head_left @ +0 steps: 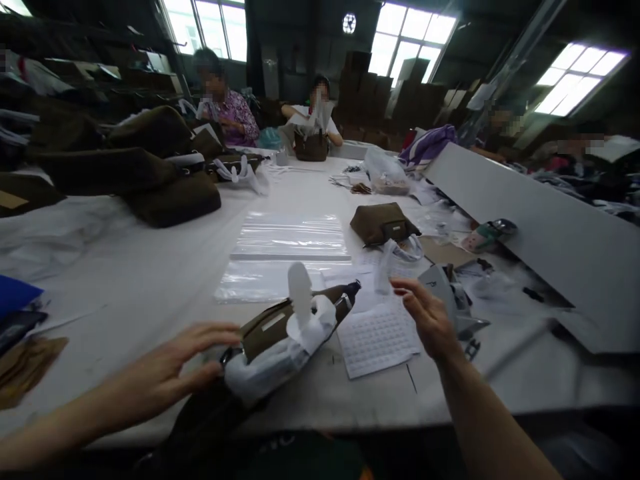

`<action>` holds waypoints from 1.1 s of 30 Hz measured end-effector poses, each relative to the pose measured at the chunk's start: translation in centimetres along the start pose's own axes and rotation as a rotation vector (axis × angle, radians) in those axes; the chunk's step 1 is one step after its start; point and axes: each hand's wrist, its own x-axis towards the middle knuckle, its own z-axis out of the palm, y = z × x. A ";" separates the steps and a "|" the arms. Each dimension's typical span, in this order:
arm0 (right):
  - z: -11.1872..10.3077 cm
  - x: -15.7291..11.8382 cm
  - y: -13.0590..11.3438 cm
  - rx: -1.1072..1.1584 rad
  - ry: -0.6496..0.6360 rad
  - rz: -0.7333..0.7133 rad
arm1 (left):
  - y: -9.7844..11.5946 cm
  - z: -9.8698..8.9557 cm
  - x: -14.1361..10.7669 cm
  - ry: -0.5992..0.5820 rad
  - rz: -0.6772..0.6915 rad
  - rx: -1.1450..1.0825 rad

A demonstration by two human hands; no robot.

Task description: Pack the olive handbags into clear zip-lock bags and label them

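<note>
An olive-brown handbag (267, 333) lies tilted on the white-covered table in front of me, partly wrapped in white tissue, with a white paper flap (300, 293) standing up from it. My left hand (170, 363) is open, its fingers spread and reaching the bag's near end. My right hand (425, 317) hangs open in the air to the right of the bag, above a white sheet with rows of small squares (377, 340). A flat clear plastic bag (285, 257) lies just beyond the handbag.
A second olive bag (383, 223) and white wrapping (403, 250) sit further along the table. Several brown bags are heaped at left. A long white board (540, 233) slants along the right side. Two co-workers (320, 113) handle bags at the far end, before stacked cartons (375, 100).
</note>
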 end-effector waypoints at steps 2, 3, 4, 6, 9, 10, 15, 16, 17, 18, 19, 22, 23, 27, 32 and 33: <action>-0.4 3.3 -0.6 -0.017 -0.230 -0.052 | -0.2 2.0 0.1 -0.063 0.011 -0.033; -0.1 4.9 -1.2 -0.082 -0.395 -0.046 | 0.0 3.1 -0.1 -0.076 0.014 -0.063; 0.4 6.2 -2.0 -0.183 -0.551 -0.033 | 0.3 4.2 -0.4 -0.075 0.018 -0.097; 2.2 8.0 -3.6 -0.428 -0.748 -0.047 | 1.0 6.0 -1.1 -0.069 0.025 -0.168; 5.8 8.2 -5.4 -0.620 -0.845 -0.190 | 1.6 7.9 -2.3 0.039 -0.008 -0.299; 7.2 7.8 -5.7 -0.630 -0.881 -0.230 | 1.7 8.3 -2.5 0.089 -0.030 -0.340; 12.5 5.9 -5.7 -0.873 -0.952 -0.281 | 1.6 9.8 -2.8 0.195 -0.079 -0.442; 12.8 5.8 -5.8 -0.918 -0.934 -0.293 | 1.6 10.0 -2.7 0.209 -0.086 -0.449; 12.8 5.8 -5.8 -0.931 -0.907 -0.300 | 1.4 10.2 -2.8 0.233 -0.100 -0.452; 12.6 5.9 -5.8 -0.911 -0.878 -0.290 | 1.2 10.4 -2.8 0.273 -0.121 -0.445; 12.1 6.0 -5.8 -0.869 -0.848 -0.262 | 0.9 10.7 -3.0 0.334 -0.152 -0.420; 10.7 5.8 -5.2 -0.731 -0.750 -0.183 | -0.6 11.9 -3.7 0.574 -0.314 -0.258; 10.5 5.5 -4.9 -0.728 -0.722 -0.201 | -1.2 12.4 -4.0 0.637 -0.381 -0.208; 10.9 4.6 -3.6 -0.779 -0.621 -0.313 | -3.0 14.1 -4.8 0.700 -0.632 -0.286; 11.1 4.9 -3.0 -0.612 -0.506 -0.053 | -2.6 14.0 -4.4 0.668 -0.899 -0.762; 11.0 4.7 -3.2 -0.681 -0.507 -0.133 | -2.3 13.8 -4.2 0.663 -0.918 -0.812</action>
